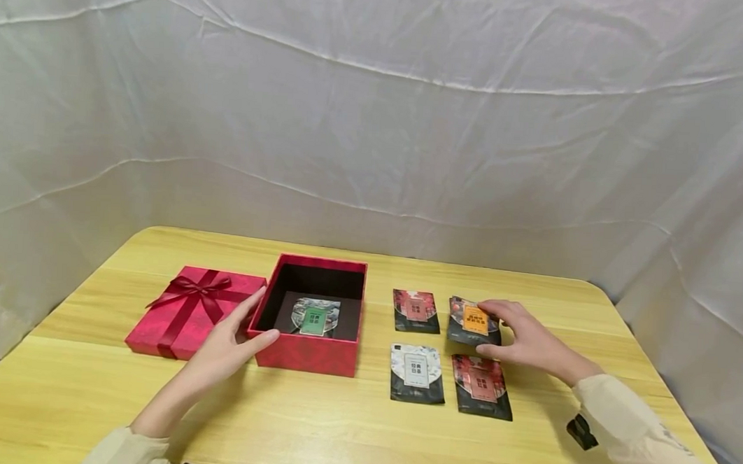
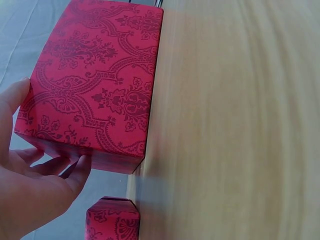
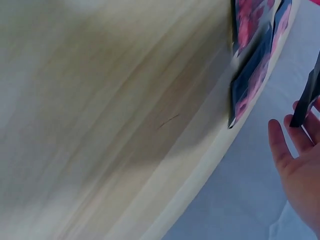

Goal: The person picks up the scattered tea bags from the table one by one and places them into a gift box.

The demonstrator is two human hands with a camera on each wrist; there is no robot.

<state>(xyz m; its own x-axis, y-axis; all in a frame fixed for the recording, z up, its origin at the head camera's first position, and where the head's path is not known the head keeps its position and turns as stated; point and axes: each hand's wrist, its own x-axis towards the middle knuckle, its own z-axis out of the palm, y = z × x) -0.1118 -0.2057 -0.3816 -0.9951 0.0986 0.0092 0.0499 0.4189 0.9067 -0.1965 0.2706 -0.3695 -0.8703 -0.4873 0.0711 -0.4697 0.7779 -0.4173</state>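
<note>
My left hand (image 1: 230,344) holds the near left corner of an open red gift box (image 1: 308,355), thumb at the front rim and fingers along the left side. A patterned front wall of the box (image 2: 95,75) fills much of the left wrist view. Inside the box lies a tea sachet with a green label (image 1: 314,319). My right hand (image 1: 523,341) pinches a dark sachet with an orange label (image 1: 475,320) between thumb and fingers. In the right wrist view this sachet (image 3: 306,97) is raised off the table, with another sachet (image 3: 250,82) below it.
Left of the box lies its red lid (image 1: 158,326) with a ribbon bow. Between box and right hand are a red-label sachet (image 1: 416,310) and a white one (image 1: 417,371); another red sachet (image 1: 483,386) lies nearest the right hand. White cloth (image 1: 376,134) hangs behind the wooden table (image 1: 336,433).
</note>
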